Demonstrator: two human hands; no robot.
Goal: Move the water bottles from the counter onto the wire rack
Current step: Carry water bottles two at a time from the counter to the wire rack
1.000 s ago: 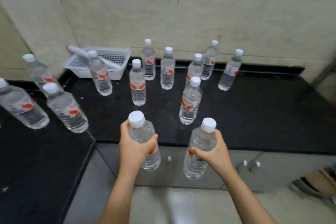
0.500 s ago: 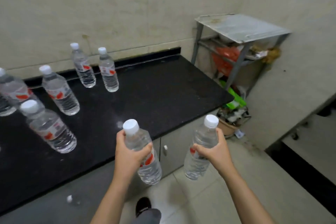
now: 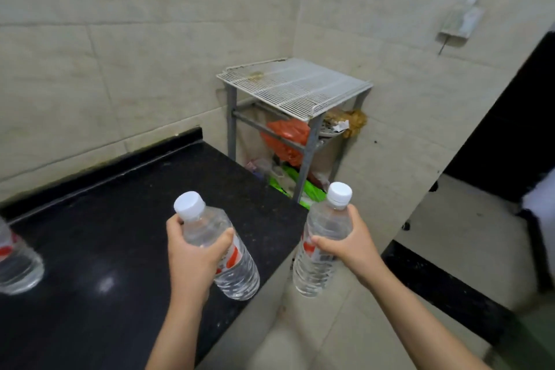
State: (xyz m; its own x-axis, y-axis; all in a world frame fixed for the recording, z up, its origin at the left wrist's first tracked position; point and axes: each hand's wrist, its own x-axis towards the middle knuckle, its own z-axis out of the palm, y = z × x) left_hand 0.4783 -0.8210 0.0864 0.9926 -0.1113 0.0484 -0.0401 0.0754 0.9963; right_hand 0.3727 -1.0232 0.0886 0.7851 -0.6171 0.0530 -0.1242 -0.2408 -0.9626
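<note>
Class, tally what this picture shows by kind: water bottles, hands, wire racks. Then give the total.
Water bottles: 3 (left-hand bottle, right-hand bottle, counter bottle)
Hands: 2 (left hand, right hand)
Wire racks: 1 (wire rack)
Total: 6

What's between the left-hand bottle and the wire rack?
Head view: just bare black counter between the left-hand bottle and the wire rack.

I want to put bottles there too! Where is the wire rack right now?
The wire rack stands in the corner of the tiled walls, upper middle of the head view, just past the right end of the black counter.
</note>
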